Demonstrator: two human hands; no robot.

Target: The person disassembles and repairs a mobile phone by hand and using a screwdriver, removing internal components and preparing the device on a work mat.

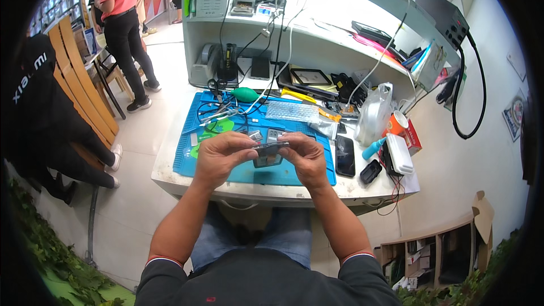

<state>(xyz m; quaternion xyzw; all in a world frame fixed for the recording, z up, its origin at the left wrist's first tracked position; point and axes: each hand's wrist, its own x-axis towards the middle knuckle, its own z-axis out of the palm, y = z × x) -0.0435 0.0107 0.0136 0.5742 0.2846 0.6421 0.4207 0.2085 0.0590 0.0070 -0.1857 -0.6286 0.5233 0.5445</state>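
My left hand (pixel 224 156) and my right hand (pixel 303 158) grip a thin dark device part (pixel 269 148) by its two ends, fingers and thumbs closed on it, raised over a blue work mat (pixel 192 164). I cannot make out what kind of part it is. Small silvery parts (pixel 274 135) show just behind it, partly hidden. A green sheet (pixel 218 126), tools and cables lie left of them; a bubble-wrap sheet (pixel 292 111) lies behind. A black smartphone (pixel 345 157) lies right of the mat.
A green blower bulb (pixel 245 94) sits at the back. A plastic bag (pixel 374 114), orange cup (pixel 397 123), blue bottle (pixel 374 147) and white case (pixel 398 154) crowd the right. A shelf unit (pixel 226 20) stands behind. Two people (pixel 119 17) (pixel 51 113) stand at the left.
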